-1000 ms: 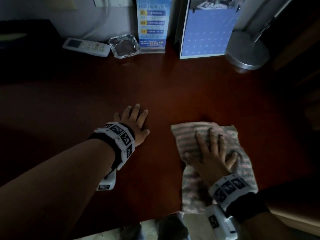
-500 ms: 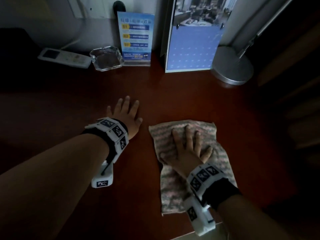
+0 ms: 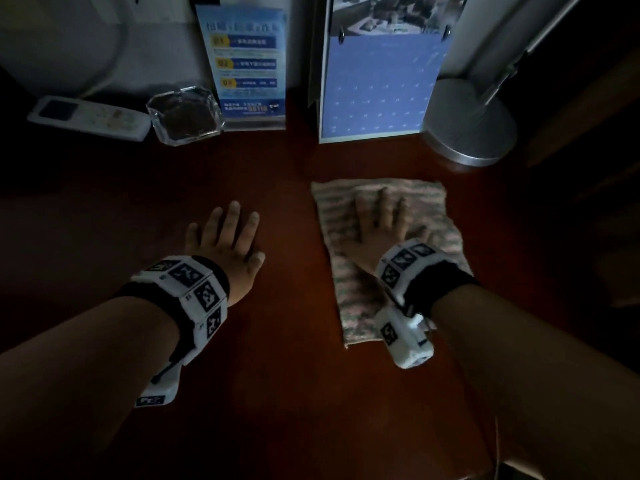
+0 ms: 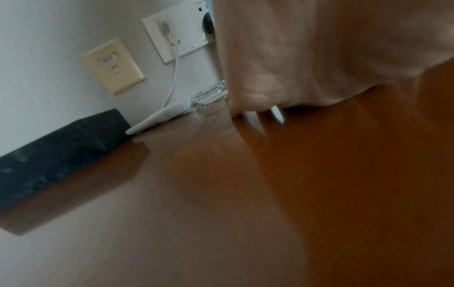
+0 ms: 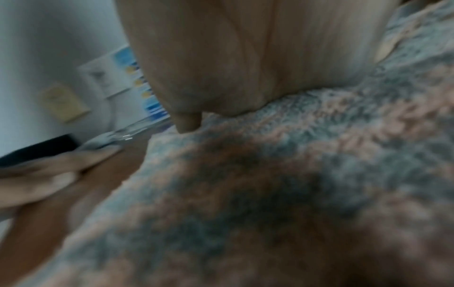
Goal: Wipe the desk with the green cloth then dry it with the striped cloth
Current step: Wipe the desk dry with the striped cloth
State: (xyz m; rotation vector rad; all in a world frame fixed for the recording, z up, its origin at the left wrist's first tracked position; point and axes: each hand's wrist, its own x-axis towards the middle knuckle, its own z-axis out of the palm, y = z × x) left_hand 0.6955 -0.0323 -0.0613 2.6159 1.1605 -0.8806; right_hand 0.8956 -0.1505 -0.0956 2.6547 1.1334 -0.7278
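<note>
Where the striped cloth [image 3: 388, 258] lies spread on the desk [image 3: 284, 358], the right hand [image 3: 382, 233] presses it flat, fingers straight — nothing gripped. Beside it, apart from the cloth, the left hand [image 3: 230, 247] rests palm-down, fingers relaxed. Behind stand a calendar [image 3: 377, 84], a lamp base [image 3: 471, 123] and an ashtray [image 3: 185, 114].

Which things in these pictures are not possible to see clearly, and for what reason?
- Green cloth: in no view.
- Striped cloth: the part under the right hand is hidden in the head view; blurred in the right wrist view.
- Text on the blue sign: too small and dim.
- Whether the desk is wet: too dark in the head view.
- Left hand: fingertips hidden by the palm in the left wrist view.
</note>
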